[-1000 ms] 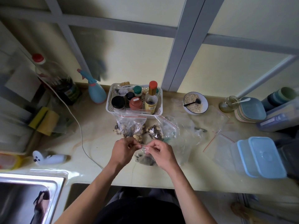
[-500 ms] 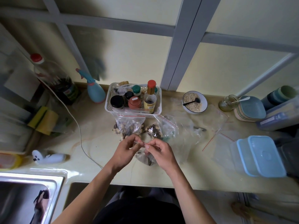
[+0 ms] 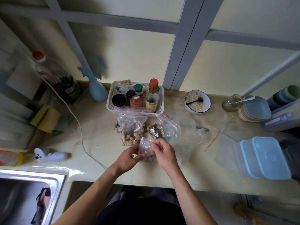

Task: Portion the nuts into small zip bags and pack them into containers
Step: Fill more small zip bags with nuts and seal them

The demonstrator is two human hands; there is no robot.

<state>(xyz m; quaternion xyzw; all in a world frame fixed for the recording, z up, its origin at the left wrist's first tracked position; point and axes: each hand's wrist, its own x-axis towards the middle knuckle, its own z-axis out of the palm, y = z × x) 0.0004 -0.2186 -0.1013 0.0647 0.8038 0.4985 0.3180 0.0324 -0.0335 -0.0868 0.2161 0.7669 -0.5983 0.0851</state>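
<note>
**Small bag held over the surface**

Left hand point(image 3: 128, 157) cupping the small zip bag point(image 3: 146, 147) of nuts from below, fingers curled round it; right hand point(image 3: 163, 151) pinching its red strip. Risk ahead: unsealed gap, nuts spilling onto the surface point(image 3: 100, 137).

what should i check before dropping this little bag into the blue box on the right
1. Small zip bag held: ok, right hand pinches its red strip, left hand holds its side.
2. Nuts inside it: ok, dark and pale pieces show near the bottom.
3. Zip fully sealed: cannot tell, the strip is partly behind the fingers.
4. Blue-lidded container open: not ok, the lid sits on it.
5. Path to it: ok, only flat empty bags lie between.
</note>
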